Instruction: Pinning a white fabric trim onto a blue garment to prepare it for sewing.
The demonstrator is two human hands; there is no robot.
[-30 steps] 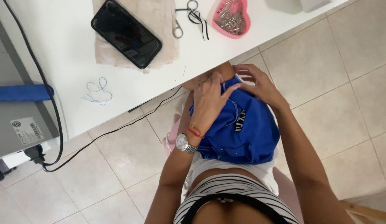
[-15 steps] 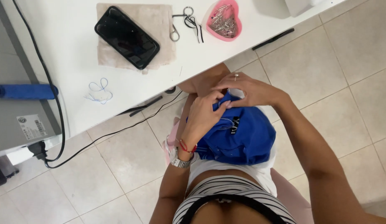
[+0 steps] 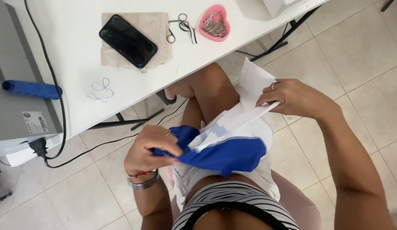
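Blue-and-white garment (image 3: 232,149) is over the lap, below the worktop (image 3: 79,64) edge, stretched between both hands. Left hand (image 3: 153,149) has its fingers closed tight on the blue end, pinning it low near the thigh as an anchor. Right hand (image 3: 292,98) has its fingers pinched shut on the white part, held up and out to the side, so the cloth runs taut on a diagonal; looks like tension to open the piece out or expose a seam. Tools are parked on the worktop within reach: small scissors (image 3: 177,30) just beside a pink heart-shaped dish (image 3: 215,23) of pins, a black phone (image 3: 128,40) lying on a beige cloth scrap (image 3: 158,25), a loose loop of blue thread (image 3: 100,89) nearer the edge. Grey machine (image 3: 19,115) with a blue handle (image 3: 30,89) sits at the left, its black cable (image 3: 49,76) trailing over the worktop and down to the tiled floor (image 3: 356,47).
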